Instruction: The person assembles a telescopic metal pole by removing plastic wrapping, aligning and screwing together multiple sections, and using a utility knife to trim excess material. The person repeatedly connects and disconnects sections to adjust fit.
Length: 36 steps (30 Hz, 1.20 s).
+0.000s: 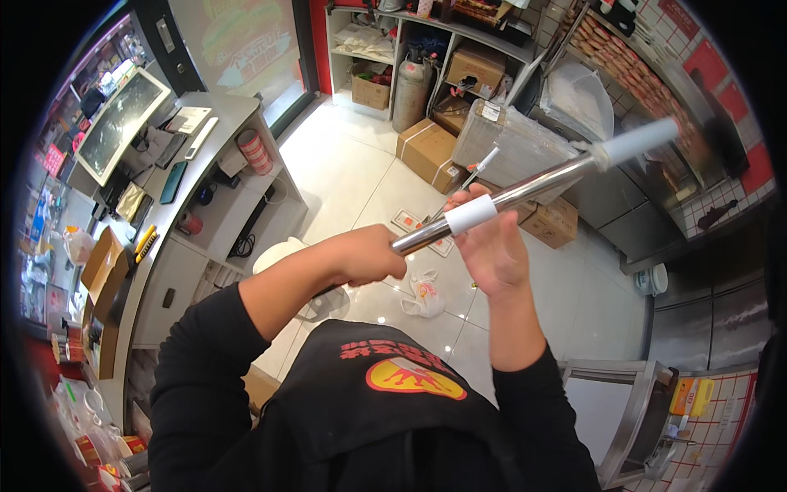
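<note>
A shiny metal pole (541,178) slants up to the right in front of me. It has a white sleeve (470,214) around its middle and a white section (639,143) at the far end. My left hand (370,256) is closed in a fist around the near end. Against the white sleeve, my right hand (493,254) supports the pole, its palm turned up toward me and its fingers passing behind. Under my left wrist, a dark rod and a greyish see-through object (326,305) are partly hidden by my arm.
A counter (193,156) with a monitor (123,123) runs along the left. On the tiled floor lie a white plastic bag (423,293) and cardboard boxes (428,152). A gas cylinder (410,92) stands by the shelves. Steel kitchen equipment (611,197) lines the right.
</note>
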Motion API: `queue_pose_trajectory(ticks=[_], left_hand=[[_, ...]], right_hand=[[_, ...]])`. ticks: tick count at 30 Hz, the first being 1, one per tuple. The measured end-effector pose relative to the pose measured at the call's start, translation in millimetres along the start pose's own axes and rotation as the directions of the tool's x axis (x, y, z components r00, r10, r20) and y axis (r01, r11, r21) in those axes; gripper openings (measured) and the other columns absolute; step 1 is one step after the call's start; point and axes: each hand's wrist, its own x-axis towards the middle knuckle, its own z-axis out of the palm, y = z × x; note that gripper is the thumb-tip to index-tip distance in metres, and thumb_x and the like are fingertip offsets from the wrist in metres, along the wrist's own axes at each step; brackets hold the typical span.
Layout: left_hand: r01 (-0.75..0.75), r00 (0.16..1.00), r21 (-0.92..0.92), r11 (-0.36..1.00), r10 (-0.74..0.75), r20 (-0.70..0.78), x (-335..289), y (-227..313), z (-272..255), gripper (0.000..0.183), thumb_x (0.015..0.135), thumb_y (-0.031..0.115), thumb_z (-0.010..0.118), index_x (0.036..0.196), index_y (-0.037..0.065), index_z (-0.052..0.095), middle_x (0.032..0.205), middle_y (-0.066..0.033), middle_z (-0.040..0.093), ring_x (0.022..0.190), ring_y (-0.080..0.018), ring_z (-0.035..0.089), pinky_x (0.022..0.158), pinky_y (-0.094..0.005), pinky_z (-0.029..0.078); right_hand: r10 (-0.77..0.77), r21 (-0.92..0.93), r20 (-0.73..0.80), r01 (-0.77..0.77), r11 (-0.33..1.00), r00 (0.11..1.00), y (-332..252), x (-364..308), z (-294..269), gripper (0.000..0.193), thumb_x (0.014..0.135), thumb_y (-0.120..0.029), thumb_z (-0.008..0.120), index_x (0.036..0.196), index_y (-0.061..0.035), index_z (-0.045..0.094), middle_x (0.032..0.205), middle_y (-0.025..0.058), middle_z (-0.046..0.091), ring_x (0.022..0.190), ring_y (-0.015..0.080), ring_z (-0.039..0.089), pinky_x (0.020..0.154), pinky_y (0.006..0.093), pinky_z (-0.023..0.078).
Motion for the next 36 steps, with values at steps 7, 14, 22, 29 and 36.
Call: queue_pose_trajectory(ticks=[7, 14, 22, 29, 36], left_hand=[[0.376, 0.624, -0.590, 0.714, 0.276, 0.731, 11, 16, 22, 0.033, 0.077, 0.003, 0.054, 0.054, 0.010, 0.032, 0.041, 0.0001, 0.034, 0.030, -0.0078, 0.029, 0.031, -0.0234, 0.022], [0.271, 0.316, -0.733, 0.624, 0.662, 0.680, 12, 27, 36, 0.024, 0.083, 0.018, 0.060, 0.079, 0.001, 0.044, 0.049, -0.0033, 0.041, 0.037, -0.0084, 0.037, 0.033, -0.0224, 0.030], [0.221, 0.696, -0.578, 0.785, 0.288, 0.657, -38, 25, 38, 0.039, 0.087, 0.019, 0.060, 0.058, 0.010, 0.035, 0.044, 0.0010, 0.036, 0.034, -0.0076, 0.033, 0.033, -0.0218, 0.026], [0.057, 0.928, -0.360, 0.931, 0.083, 0.363, -65, 39, 40, 0.041, 0.084, 0.019, 0.062, 0.054, 0.010, 0.035, 0.044, -0.0001, 0.037, 0.036, -0.0087, 0.033, 0.037, -0.0244, 0.025], [-0.027, 0.999, -0.067, 0.997, 0.029, 0.034, -60, 34, 43, 0.035, 0.080, 0.021, 0.064, 0.056, 0.007, 0.042, 0.046, 0.0004, 0.040, 0.039, -0.0090, 0.036, 0.039, -0.0264, 0.029]], right_hand=[[-0.044, 0.279, 0.783, -0.286, 0.917, 0.621, -29, 42, 14, 0.041, 0.078, -0.034, 0.071, 0.107, -0.0104, 0.053, 0.097, 0.0046, 0.060, 0.103, 0.0259, 0.054, 0.095, 0.0412, 0.041], [-0.122, 0.303, 0.893, -0.376, 0.876, 0.434, -64, 58, 62, 0.029, 0.085, -0.021, 0.060, 0.061, -0.0142, 0.044, 0.053, -0.0046, 0.050, 0.050, 0.0109, 0.052, 0.069, 0.0339, 0.051], [-0.248, 0.387, 0.884, -0.323, 0.864, 0.396, -83, 61, 79, 0.033, 0.089, -0.026, 0.055, 0.060, -0.0172, 0.043, 0.051, -0.0064, 0.048, 0.056, 0.0115, 0.053, 0.083, 0.0375, 0.043], [-0.107, 0.253, 0.550, -0.043, 0.967, 0.828, -73, 29, 83, 0.028, 0.085, -0.024, 0.046, 0.059, -0.0185, 0.039, 0.043, -0.0068, 0.039, 0.053, 0.0142, 0.047, 0.078, 0.0283, 0.038], [-0.200, 0.143, 0.321, 0.161, 0.977, 0.926, -62, 10, 80, 0.028, 0.085, -0.023, 0.046, 0.059, -0.0192, 0.036, 0.042, -0.0085, 0.034, 0.049, 0.0113, 0.040, 0.082, 0.0316, 0.034]])
